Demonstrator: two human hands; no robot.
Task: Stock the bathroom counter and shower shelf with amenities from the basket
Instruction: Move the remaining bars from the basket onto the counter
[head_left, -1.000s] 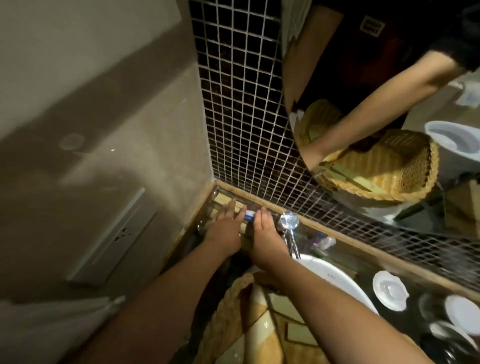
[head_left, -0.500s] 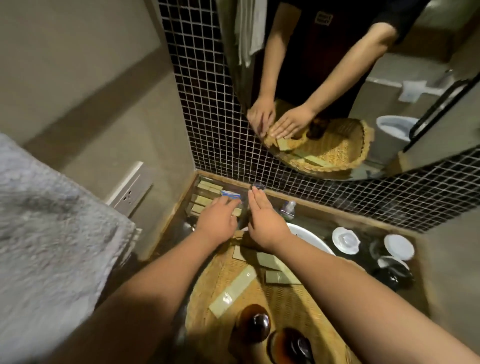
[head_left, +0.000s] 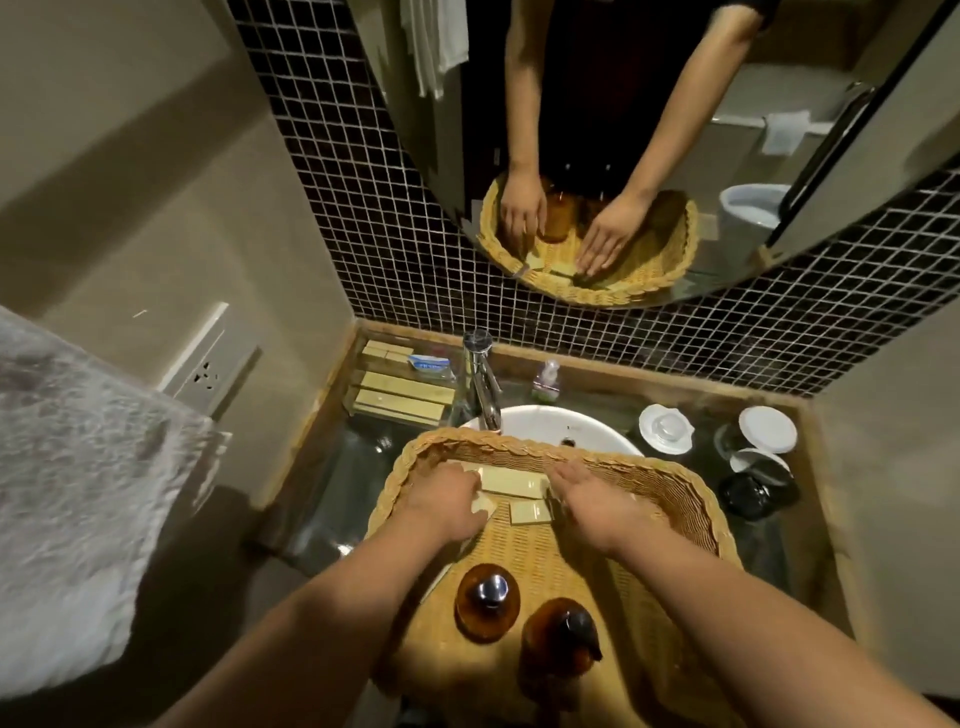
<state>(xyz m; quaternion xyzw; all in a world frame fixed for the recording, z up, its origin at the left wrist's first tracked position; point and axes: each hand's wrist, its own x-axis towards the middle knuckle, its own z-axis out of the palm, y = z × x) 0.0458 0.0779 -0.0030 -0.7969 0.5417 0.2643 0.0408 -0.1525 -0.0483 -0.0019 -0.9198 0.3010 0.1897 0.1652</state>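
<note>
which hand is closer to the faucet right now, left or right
Left, narrowly. The left hand is in the basket just below and slightly left of the faucet; the right hand is also in the basket, farther to the faucet's right.

Legible text: none. The small blue-and-white sachet (head_left: 430, 364) at the back left of the bench carries printing too blurred to read. The pale rectangular amenity boxes (head_left: 402, 397) beside it, the two amber pump bottles (head_left: 524, 618) in the woven wicker basket (head_left: 675, 486) and the white wall socket plate (head_left: 205, 364) show no readable label, brand or number.
</note>
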